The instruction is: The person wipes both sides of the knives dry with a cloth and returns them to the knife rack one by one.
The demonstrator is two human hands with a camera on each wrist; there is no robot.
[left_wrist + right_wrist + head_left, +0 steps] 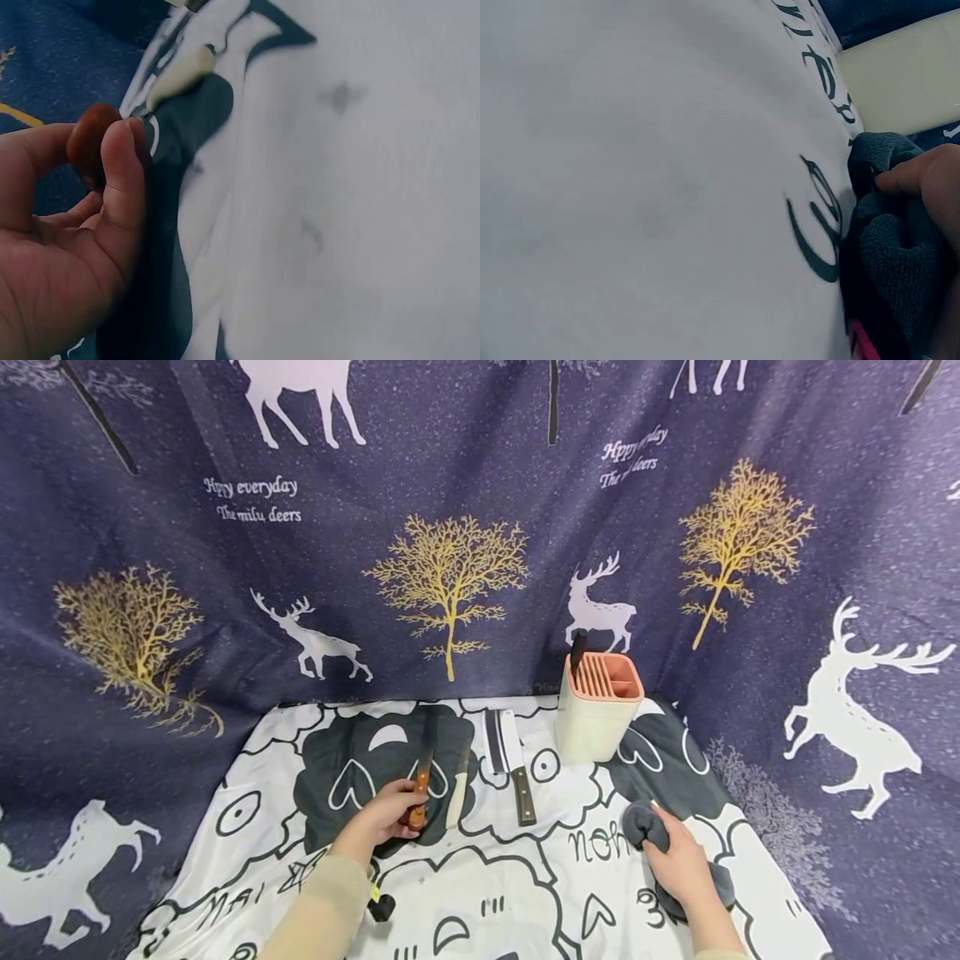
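Observation:
My left hand (386,814) grips a knife by its brown wooden handle (420,802); the dark blade points away, toward the back of the table. In the left wrist view, thumb and fingers close round the handle's end (91,146). Just right of it lies a knife with a cream handle (457,800), apart from the hand. Farther right is a cleaver (527,793), its broad blade toward the back. My right hand (681,860) holds a bunched dark grey towel (641,823), whose looped pile shows in the right wrist view (900,262).
A cream knife block (592,731) with an orange slotted top stands at the back right, a black handle (577,653) rising from one slot. A patterned white cloth (517,868) covers the table. Dark printed curtain (465,468) hangs behind and at both sides.

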